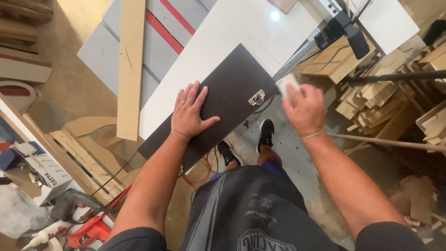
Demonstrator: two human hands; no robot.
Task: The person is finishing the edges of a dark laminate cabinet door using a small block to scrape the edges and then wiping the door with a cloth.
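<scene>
Head view: looks straight down past the person's dark shirt and shorts to the workshop floor, both bare forearms reaching forward.
Left hand (189, 111): lies flat, palm down, fingers spread wide, on the dark panel; it presses rather than grips, and a ring shows on one finger.
Right hand (304, 108): raised just off the panel's right end, fingers closed around a small pale block (287, 83); the hand is motion-blurred, so how tightly it holds cannot be told. A thin band sits at the wrist.
Dark panel (232, 90): a long, dark brown board lying at a slant, its far part resting on the white board, its near end jutting out over the floor above the person's feet.
Metal hinge (257, 97): a small silvery fitting mounted on the panel near its right edge, between the two hands and nearer to the right one.
White board (241, 32): a large glossy sheet under the panel, running up and away.
Wooden plank (130, 65): a long pale strip lying to the left of the white board, across grey panels with red stripes.
Offcut pile (371, 100): stacked wood scraps at the right, well apart from the panel.
Power drill (74, 204): on the floor at lower left, beside an orange tool and a white tube.
Shoes (265, 135): black, on the dusty floor below the panel's near end.
</scene>
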